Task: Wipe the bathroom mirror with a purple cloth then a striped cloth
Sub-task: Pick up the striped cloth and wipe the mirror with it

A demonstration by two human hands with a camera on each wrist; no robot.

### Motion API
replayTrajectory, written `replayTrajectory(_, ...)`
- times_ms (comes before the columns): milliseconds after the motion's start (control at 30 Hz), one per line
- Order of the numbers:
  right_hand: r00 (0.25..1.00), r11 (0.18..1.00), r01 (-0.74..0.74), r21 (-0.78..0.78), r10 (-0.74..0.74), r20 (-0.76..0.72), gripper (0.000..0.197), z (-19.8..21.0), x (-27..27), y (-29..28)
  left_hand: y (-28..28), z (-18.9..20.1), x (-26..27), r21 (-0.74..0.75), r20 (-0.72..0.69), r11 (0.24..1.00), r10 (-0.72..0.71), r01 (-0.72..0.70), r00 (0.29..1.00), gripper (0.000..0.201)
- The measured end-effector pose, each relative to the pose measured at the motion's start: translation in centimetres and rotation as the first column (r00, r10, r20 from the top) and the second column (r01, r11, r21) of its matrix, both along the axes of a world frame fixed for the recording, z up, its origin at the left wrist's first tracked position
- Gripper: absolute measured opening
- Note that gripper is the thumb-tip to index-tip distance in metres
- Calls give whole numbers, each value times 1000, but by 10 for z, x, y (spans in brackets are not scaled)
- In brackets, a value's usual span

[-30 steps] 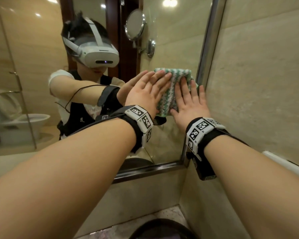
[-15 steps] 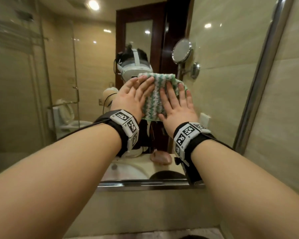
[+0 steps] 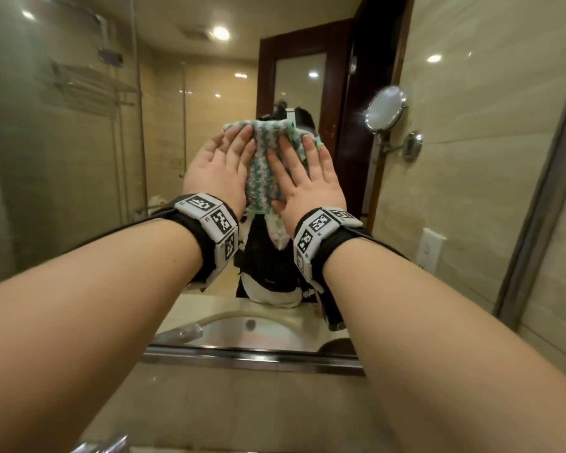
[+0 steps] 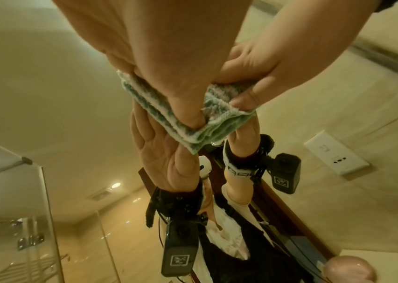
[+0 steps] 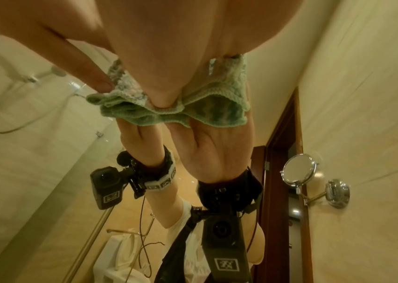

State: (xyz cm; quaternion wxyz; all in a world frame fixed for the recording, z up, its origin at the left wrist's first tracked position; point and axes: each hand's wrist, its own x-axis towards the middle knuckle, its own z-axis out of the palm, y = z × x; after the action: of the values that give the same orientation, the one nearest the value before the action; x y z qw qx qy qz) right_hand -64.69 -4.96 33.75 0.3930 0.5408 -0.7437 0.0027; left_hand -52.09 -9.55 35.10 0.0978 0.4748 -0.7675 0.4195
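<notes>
A green-and-white striped cloth (image 3: 262,178) lies folded against the bathroom mirror (image 3: 79,165) at about head height. My left hand (image 3: 221,161) presses its left part with flat, straight fingers. My right hand (image 3: 304,181) presses its right part the same way. In the left wrist view the cloth (image 4: 217,126) is squeezed between my left hand (image 4: 168,57) and the glass, with its reflection just below. The right wrist view shows my right hand (image 5: 168,47) flat on the bunched cloth (image 5: 217,109). No purple cloth is in view.
The mirror's metal frame runs along the bottom (image 3: 252,358) and up the right side (image 3: 536,223), with a tiled wall (image 3: 562,305) beyond. Reflected in the glass are a round wall-mounted mirror (image 3: 384,107), a socket (image 3: 432,253) and the sink (image 3: 252,325). A faucet (image 3: 102,446) is at the bottom edge.
Both hands have slid the striped cloth leftward across the glass, from beside the mirror's right frame towards its middle, still pressed flat on it.
</notes>
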Motion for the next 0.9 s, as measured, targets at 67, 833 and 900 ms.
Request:
replayTrajectory(67,1000,1000,-14,-13,14,-13,73,0,-4,1,0,0,-1,12,-3,1000,3,-3,1000,67)
replayTrajectory(833,941,955,295,-20,-287,179,69,20,-140,109,93,33,-146,-35,78,928,-366,370,927,65)
replayTrajectory(900,921,943,334,-13,-323,217,69,20,-156,122,103,35,-165,-29,88,907,-416,419,905,65)
